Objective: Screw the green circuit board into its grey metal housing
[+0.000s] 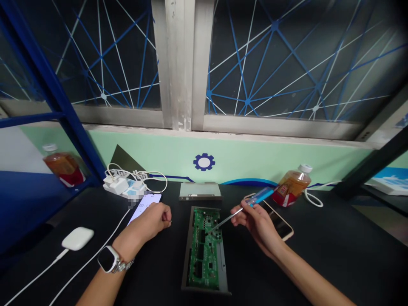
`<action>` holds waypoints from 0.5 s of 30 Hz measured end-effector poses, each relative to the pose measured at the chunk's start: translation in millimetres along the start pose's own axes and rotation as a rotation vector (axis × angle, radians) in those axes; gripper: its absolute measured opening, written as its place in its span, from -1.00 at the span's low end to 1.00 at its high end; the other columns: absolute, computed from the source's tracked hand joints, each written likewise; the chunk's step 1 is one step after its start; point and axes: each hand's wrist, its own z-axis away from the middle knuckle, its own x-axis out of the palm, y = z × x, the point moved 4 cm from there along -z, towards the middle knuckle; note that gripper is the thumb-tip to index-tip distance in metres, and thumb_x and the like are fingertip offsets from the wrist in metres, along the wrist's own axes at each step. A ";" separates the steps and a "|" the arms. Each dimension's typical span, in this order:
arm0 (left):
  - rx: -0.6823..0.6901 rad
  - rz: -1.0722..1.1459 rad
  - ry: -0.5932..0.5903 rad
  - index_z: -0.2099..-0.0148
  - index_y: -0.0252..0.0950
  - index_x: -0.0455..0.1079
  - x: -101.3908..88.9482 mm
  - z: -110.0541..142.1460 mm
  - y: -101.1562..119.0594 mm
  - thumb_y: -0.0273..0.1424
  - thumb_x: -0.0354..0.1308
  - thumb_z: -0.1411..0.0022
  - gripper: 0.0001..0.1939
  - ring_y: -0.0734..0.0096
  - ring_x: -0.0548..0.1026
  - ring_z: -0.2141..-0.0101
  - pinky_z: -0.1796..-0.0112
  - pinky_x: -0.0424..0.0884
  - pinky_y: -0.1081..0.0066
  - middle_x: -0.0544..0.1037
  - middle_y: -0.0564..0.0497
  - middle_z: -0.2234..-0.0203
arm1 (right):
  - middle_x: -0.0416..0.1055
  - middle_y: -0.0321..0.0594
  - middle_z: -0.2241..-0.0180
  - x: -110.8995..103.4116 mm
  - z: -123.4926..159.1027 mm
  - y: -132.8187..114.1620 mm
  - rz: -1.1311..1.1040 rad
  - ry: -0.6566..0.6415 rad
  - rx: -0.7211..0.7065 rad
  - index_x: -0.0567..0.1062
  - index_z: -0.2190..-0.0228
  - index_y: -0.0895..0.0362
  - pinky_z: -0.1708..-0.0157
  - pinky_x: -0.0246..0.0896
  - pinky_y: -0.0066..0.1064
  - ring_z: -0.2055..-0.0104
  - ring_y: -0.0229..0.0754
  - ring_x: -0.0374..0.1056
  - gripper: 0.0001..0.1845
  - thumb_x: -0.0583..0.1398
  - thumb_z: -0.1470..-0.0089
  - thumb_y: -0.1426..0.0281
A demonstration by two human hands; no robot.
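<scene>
Circuit board (204, 255) in its metal frame, lying lengthwise toward the back edge of the black worktop (153, 267), between both hands, presumably for easy reach from either side. The right hand (256, 219) grips a screwdriver (259, 196) near the meeting of shaft and handle, a hold that seems suited to light guidance; its tip slants to the board, contact uncertain. The left hand (154, 219), fingers curled closed and nothing seen inside, lies beside a lit smartphone (144, 205), apparently resting. A drink bottle (291, 186) sits near the back edge, probably kept aside.
</scene>
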 end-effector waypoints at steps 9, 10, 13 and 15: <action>0.053 0.090 -0.033 0.41 -0.32 0.46 -3.2 0.6 9.9 -0.38 0.14 -0.10 -0.87 0.41 0.41 0.48 0.44 0.23 0.48 0.49 0.04 0.54 | 0.53 -0.14 0.42 42.4 -34.4 -15.4 -0.043 -0.101 -0.105 0.40 0.41 0.18 0.42 0.36 -0.33 0.47 -0.17 0.44 -0.74 0.25 -0.12 0.23; 0.083 0.164 -0.031 0.37 -0.31 0.46 -4.8 0.7 18.3 -0.34 0.15 -0.13 -0.85 0.43 0.40 0.47 0.43 0.23 0.48 0.49 0.05 0.53 | 0.53 -0.14 0.42 45.9 -37.7 -19.2 -0.047 -0.097 -0.131 0.41 0.42 0.18 0.42 0.37 -0.33 0.47 -0.17 0.45 -0.74 0.25 -0.12 0.24; 0.124 0.474 0.014 0.29 -0.31 0.46 -5.3 -0.7 45.4 -0.24 0.20 -0.18 -0.79 0.44 0.40 0.47 0.39 0.28 0.47 0.49 0.07 0.52 | 0.53 -0.15 0.44 52.6 -43.6 -29.0 -0.080 -0.060 -0.217 0.39 0.43 0.16 0.44 0.39 -0.34 0.48 -0.17 0.45 -0.74 0.25 -0.12 0.24; 0.098 0.795 0.057 0.24 -0.32 0.46 0.7 -2.3 59.4 -0.25 0.24 -0.18 -0.78 0.40 0.47 0.37 0.29 0.35 0.44 0.54 0.02 0.43 | 0.53 -0.17 0.45 53.6 -44.2 -31.9 -0.102 -0.031 -0.272 0.37 0.43 0.14 0.46 0.40 -0.34 0.49 -0.17 0.46 -0.75 0.23 -0.14 0.23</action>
